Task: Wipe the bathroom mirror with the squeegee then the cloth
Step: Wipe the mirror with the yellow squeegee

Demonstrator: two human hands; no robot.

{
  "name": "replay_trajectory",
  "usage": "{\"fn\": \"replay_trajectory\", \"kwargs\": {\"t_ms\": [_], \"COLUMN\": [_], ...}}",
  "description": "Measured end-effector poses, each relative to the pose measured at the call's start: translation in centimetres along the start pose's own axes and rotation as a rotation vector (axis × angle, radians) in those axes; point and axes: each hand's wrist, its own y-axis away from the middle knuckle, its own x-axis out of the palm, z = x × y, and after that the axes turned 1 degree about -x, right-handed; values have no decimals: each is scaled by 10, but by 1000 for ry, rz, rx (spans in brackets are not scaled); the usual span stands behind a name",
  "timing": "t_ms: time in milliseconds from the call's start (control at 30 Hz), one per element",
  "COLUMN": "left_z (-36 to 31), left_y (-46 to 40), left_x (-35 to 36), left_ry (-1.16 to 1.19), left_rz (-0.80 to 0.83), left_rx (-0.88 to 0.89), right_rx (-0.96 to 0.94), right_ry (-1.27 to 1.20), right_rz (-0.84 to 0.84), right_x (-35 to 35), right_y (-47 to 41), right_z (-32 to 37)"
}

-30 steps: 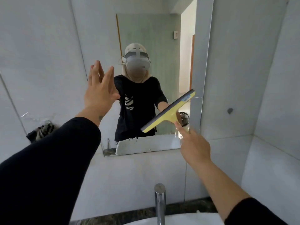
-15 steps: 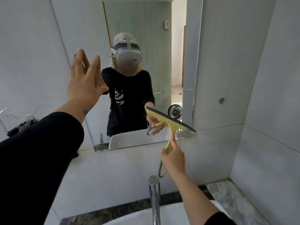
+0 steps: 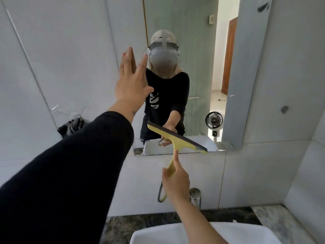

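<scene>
The squeegee (image 3: 175, 138), gripped by the right hand (image 3: 175, 184), has been drawn down to the mirror (image 3: 198, 81) foot; the left hand (image 3: 131, 81) is held flat above, suggesting a stroke finished.

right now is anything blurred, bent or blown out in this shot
Head view: wide-angle bends the wall tile seams; the left hand and squeegee in the right hand look sharp; the doorway reflected in the mirror is overexposed; the reflected face is blurred.

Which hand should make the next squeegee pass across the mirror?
Right. The right hand already grips the squeegee, whose blade sits at the mirror's bottom edge. The left hand is open and raised by its left edge, holding nothing.
</scene>
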Motion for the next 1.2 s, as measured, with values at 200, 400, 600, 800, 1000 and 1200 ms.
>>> {"fn": "replay_trajectory", "kwargs": {"t_ms": [200, 400, 600, 800, 1000, 1200], "left_z": [2, 3, -1, 0, -15, -65], "left_y": [-2, -2, 0, 0, 3, 37], "left_x": [2, 2, 1, 0, 2, 35], "left_ry": [-29, -21, -22, 2, 64, 108], "left_rz": [-6, -16, 3, 18, -23, -42], "left_rx": [16, 33, 28, 28, -3, 122], "right_rx": [-137, -260, -410, -488, -447, -353], "right_ry": [284, 584, 985, 1206, 1222, 1157], "right_rz": [2, 95, 163, 122, 93, 37], "right_x": [19, 8, -46, -99, -134, -177], "right_y": [6, 7, -22, -47, -56, -61], "right_z": [-1, -4, -3, -14, -24, -45]}}
